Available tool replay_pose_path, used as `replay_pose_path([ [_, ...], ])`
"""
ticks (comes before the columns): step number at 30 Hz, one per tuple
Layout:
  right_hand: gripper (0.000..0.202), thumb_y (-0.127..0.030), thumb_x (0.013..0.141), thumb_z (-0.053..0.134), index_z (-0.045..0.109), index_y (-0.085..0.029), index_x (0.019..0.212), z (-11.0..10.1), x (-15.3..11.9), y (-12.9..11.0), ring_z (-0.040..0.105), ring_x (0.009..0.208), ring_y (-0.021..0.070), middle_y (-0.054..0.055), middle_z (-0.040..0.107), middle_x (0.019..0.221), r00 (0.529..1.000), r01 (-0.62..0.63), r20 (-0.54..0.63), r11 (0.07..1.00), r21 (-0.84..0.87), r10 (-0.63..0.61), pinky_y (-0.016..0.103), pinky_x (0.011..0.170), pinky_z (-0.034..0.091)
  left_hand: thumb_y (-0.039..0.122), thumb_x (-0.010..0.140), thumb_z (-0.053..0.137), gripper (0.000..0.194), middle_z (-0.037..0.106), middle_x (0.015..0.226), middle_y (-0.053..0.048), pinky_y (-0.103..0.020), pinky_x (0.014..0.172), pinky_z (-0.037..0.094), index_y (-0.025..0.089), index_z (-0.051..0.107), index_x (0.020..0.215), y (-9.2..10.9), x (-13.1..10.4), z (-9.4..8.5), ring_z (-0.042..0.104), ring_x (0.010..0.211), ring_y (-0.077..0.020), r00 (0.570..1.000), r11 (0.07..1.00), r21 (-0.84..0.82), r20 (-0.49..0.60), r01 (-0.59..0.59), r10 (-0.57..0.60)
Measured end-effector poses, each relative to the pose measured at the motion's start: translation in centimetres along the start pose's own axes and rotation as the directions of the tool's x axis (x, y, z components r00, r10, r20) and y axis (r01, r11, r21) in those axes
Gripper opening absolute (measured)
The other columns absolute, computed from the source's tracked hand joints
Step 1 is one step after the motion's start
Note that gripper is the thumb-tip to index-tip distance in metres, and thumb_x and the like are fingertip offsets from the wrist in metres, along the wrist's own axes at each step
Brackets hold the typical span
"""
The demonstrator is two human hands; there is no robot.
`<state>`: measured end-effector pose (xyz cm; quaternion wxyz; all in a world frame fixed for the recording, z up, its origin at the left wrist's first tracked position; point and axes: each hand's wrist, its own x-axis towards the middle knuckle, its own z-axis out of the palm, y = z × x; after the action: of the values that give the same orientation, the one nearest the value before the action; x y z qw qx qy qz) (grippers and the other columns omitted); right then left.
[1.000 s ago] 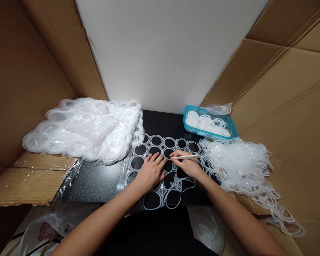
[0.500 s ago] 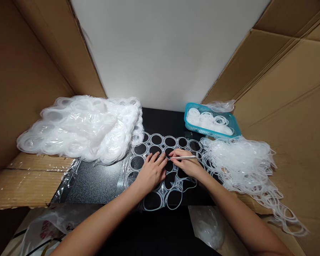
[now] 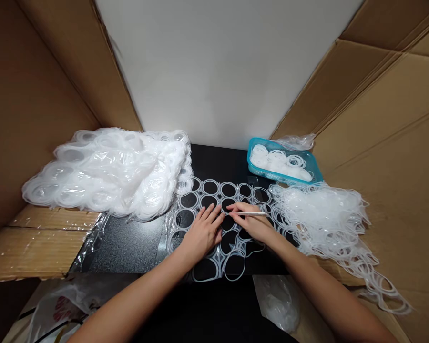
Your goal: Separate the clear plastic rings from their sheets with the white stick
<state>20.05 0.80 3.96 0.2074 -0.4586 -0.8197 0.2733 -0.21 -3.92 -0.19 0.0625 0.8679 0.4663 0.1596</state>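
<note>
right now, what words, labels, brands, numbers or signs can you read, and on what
No text is readable.
Red marking on the crumpled, translucent white plastic bag at the picture's lower left: too blurred to read.
Slim white pen-shaped tool: any lettering is too small to tell.
Brown cardboard panels: none visible.

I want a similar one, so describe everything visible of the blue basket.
The blue basket looks like plastic: rectangular, round-cornered, open-topped, with small holes in its near wall. It sits upright toward the back right of the black table, holding white rings. A clear bag lies just behind; whether that or the pale pile in front touches it is unclear.
</note>
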Motion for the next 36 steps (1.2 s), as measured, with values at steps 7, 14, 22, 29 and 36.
replay_pose_path([
  [7, 0.013, -0.013, 0.093, 0.052, 0.063, -0.020, 0.092, 1.2, 0.1, -0.4, 0.062, 0.097, 0.0216, 0.007, 0.070, 0.103, 0.995, 0.093, -0.021, 0.983, -0.156, -0.098, 0.035, 0.086, 0.048, 0.021, 0.090, 0.054, 0.052, 0.041, 0.155, -0.012, -0.050, 0.119, 0.029, 0.015, 0.048, 0.141, 0.2, 0.0, -0.2, 0.035, 0.145, -0.0292, 1.000, 1.000, 0.003, 0.024, 0.011, -0.011],
  [14, 0.020, -0.013, 0.098, 0.041, 0.060, -0.018, 0.093, 3.2, -0.6, -1.3, 0.059, 0.089, 0.0275, 0.012, 0.067, 0.092, 0.990, 0.071, -0.072, 0.860, -0.505, -0.124, 0.039, 0.079, 0.043, 0.021, 0.090, 0.053, 0.048, 0.044, 0.152, -0.013, -0.050, 0.118, 0.030, 0.017, 0.050, 0.138, 0.3, 0.3, -0.1, 0.037, 0.144, -0.0294, 1.000, 1.000, -0.005, 0.014, 0.021, -0.021],
  [22, 0.012, -0.022, 0.092, 0.051, 0.060, -0.023, 0.084, 1.3, 0.6, -0.9, 0.064, 0.077, 0.0177, 0.001, 0.072, 0.088, 0.990, -0.114, -0.079, 0.993, 0.044, 0.117, 0.029, 0.072, 0.046, 0.022, 0.090, 0.053, 0.053, 0.043, 0.154, -0.012, -0.048, 0.119, 0.030, 0.014, 0.046, 0.142, 0.2, -0.1, -0.1, 0.037, 0.144, -0.0283, 1.000, 1.000, 0.007, -0.006, 0.019, -0.019],
  [29, 0.013, -0.025, 0.089, 0.052, 0.064, -0.022, 0.084, 1.1, 0.0, -0.8, 0.064, 0.080, 0.0182, 0.002, 0.071, 0.089, 0.990, -0.107, -0.081, 0.989, 0.105, 0.116, 0.031, 0.077, 0.047, 0.022, 0.090, 0.054, 0.054, 0.044, 0.153, -0.012, -0.048, 0.119, 0.030, 0.013, 0.046, 0.142, 0.2, 0.0, -0.3, 0.038, 0.144, -0.0280, 1.000, 0.999, -0.015, -0.011, 0.028, -0.028],
  [36, 0.020, -0.037, 0.089, 0.055, 0.058, -0.022, 0.075, -1.9, 0.7, 0.2, 0.064, 0.093, 0.0208, 0.004, 0.071, 0.104, 0.969, -0.171, -0.127, 0.947, 0.272, 0.212, 0.035, 0.083, 0.047, 0.032, 0.094, 0.055, 0.044, 0.052, 0.146, -0.013, -0.047, 0.107, 0.043, 0.016, 0.052, 0.135, 1.1, -0.4, -2.2, 0.049, 0.134, -0.0311, 1.000, 1.000, 0.026, 0.011, -0.013, 0.013],
])
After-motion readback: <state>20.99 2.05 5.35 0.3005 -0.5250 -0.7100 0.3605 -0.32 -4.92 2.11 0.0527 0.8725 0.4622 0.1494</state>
